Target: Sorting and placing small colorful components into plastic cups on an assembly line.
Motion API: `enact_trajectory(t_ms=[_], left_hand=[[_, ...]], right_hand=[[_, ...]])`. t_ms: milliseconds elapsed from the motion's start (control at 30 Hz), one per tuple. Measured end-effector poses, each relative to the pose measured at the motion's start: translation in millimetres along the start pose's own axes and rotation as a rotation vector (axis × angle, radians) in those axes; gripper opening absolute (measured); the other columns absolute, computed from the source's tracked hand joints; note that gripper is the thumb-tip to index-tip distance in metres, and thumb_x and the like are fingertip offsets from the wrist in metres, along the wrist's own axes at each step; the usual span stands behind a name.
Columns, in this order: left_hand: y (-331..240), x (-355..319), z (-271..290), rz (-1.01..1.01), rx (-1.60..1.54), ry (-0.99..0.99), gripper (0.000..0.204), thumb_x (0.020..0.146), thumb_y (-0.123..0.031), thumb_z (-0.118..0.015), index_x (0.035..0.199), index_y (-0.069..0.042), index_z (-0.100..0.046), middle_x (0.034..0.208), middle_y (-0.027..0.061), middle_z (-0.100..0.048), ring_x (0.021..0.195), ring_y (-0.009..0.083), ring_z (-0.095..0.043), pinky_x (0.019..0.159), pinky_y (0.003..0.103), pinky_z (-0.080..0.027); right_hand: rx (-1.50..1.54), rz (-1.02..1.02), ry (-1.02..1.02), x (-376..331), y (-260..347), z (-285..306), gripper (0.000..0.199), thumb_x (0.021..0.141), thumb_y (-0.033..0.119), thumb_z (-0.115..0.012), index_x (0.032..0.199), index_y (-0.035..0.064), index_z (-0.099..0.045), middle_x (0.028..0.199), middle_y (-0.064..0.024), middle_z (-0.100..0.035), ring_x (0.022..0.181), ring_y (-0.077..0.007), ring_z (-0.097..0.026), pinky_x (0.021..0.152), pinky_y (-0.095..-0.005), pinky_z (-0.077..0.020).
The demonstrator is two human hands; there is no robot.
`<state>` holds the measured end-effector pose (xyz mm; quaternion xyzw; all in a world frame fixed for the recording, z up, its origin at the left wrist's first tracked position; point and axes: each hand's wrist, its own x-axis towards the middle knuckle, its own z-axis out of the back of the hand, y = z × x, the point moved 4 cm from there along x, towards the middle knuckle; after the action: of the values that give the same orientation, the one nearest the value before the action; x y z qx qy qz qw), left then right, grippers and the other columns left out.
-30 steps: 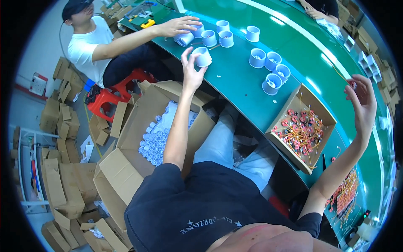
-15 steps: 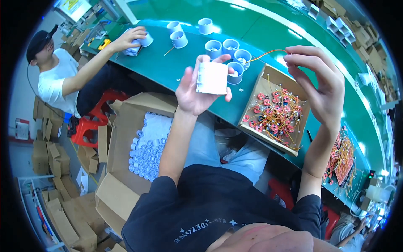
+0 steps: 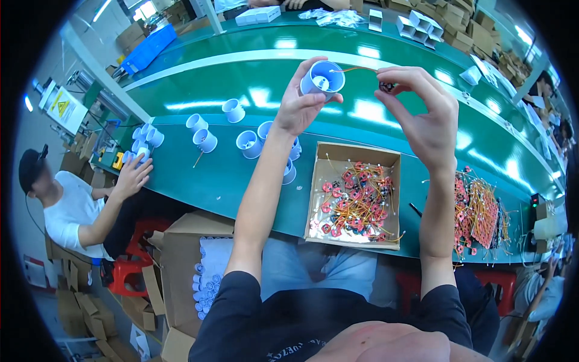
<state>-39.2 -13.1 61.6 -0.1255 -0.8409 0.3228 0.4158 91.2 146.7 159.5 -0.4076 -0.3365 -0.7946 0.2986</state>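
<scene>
My left hand (image 3: 294,108) is wrapped round a pale blue plastic cup-shaped housing (image 3: 325,90), its open mouth tilted toward me. A white post stands inside the housing. My right hand (image 3: 431,120) pinches a small dark round wired part (image 3: 386,87) between thumb and fingertips. A thin orange-red wire (image 3: 357,69) spans from this part to the housing's mouth, ending in a small white tip near the inner wall. Both hands are raised above the green table, a short distance apart.
Below my hands sits an open cardboard box (image 3: 395,199) of red wired parts. More wired parts (image 3: 479,211) are heaped to the right. Several pale blue housings (image 3: 248,145) stand at left. A co-worker (image 3: 78,202) reaches to housings farther left. A carton (image 3: 181,259) of housings stands below the table.
My view has shifted. The housing in my left hand has turned from side-on to mouth toward me. A dark round part now shows in my right fingers. The co-worker's hand has moved.
</scene>
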Motion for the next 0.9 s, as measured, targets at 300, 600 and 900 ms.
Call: enact_trajectory(t_ms=[300, 600, 900], left_hand=[[-1, -14, 14, -0.035, 0.031, 0.01, 0.08, 0.071, -0.018, -0.075, 0.136, 0.0, -0.033, 0.125, 0.019, -0.052, 0.118, 0.037, -0.053, 0.093, 0.047, -0.05], [-5, -13, 9, -0.014, -0.111, 0.011, 0.077, 0.073, -0.014, -0.078, 0.134, 0.003, -0.035, 0.122, 0.0152, -0.053, 0.114, 0.0286, -0.056, 0.096, 0.048, -0.049], [-2, -13, 8, -0.02, -0.093, 0.03, 0.076, 0.076, -0.02, -0.077, 0.135, 0.004, -0.034, 0.123, 0.0158, -0.053, 0.114, 0.0289, -0.057, 0.093, 0.049, -0.051]], right_hand=[[-0.056, 0.024, 0.127, -3, -4, -28, 0.021, 0.075, -0.004, -0.072, 0.094, 0.0022, -0.066, 0.094, -0.0083, -0.068, 0.072, -0.0146, -0.064, 0.064, -0.0259, -0.052], [-0.094, 0.101, 0.103, -5, 9, -32, 0.021, 0.074, -0.006, -0.071, 0.093, 0.0023, -0.067, 0.094, -0.0082, -0.068, 0.074, -0.0157, -0.065, 0.065, -0.0256, -0.0533], [-0.074, 0.134, 0.089, -5, 12, -32, 0.02, 0.075, -0.005, -0.071, 0.093, 0.0017, -0.066, 0.094, -0.0085, -0.067, 0.077, -0.018, -0.066, 0.066, -0.0279, -0.0545]])
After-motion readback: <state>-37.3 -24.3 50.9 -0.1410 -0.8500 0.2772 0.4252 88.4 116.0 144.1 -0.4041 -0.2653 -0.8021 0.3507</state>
